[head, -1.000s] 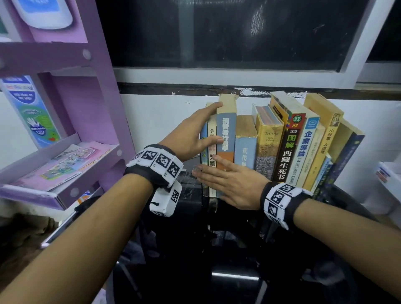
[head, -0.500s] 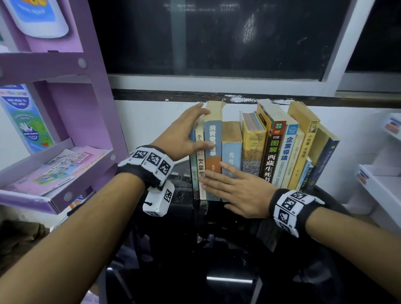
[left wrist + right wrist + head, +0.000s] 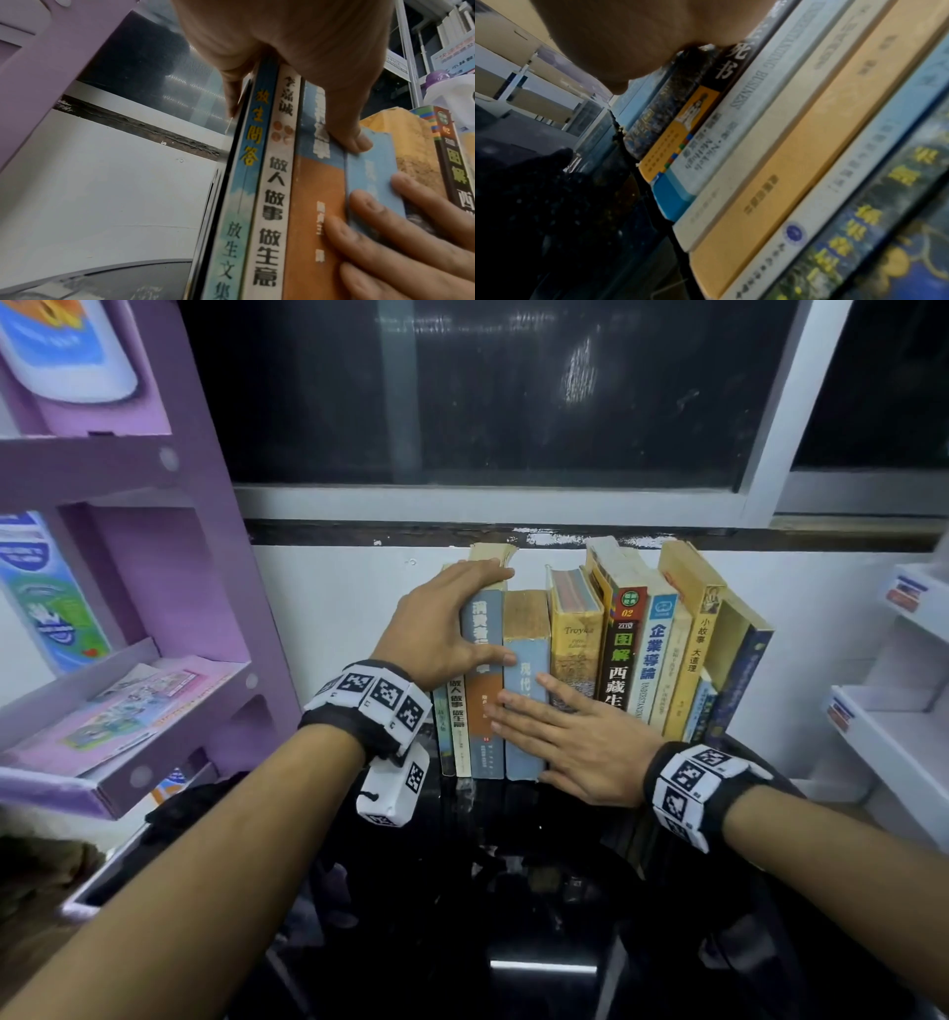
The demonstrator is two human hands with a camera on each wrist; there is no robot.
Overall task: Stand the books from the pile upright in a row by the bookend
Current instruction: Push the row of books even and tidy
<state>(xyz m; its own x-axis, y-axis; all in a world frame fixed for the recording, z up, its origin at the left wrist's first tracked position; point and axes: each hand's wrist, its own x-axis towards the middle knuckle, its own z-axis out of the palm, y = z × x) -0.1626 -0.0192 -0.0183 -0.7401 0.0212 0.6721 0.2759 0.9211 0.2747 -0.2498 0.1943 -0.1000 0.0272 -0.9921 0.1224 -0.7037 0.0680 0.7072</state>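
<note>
A row of upright books (image 3: pixel 575 639) stands on a dark glossy table (image 3: pixel 513 891) against the white wall. My left hand (image 3: pixel 452 624) presses the row's left end, with fingers along the side and top and the thumb across the spines. Under it are a thin blue book (image 3: pixel 241 182), a white book (image 3: pixel 275 203) and a blue-and-orange book (image 3: pixel 313 203). A thin black plate (image 3: pixel 218 203) stands against the thin blue book. My right hand (image 3: pixel 554 726) lies flat on the spines of the light blue book (image 3: pixel 526 654) and its neighbours. The books at the right end (image 3: pixel 683 649) lean left.
A purple rack (image 3: pixel 128 711) with leaflets stands close on the left. White shelving (image 3: pixel 883 737) is on the right. A dark window runs above the wall ledge. A white bottle (image 3: pixel 449 91) shows behind the books in the left wrist view.
My right hand has slid a little to the right along the spines. My left hand stays at the row's left end. The head view has shifted right.
</note>
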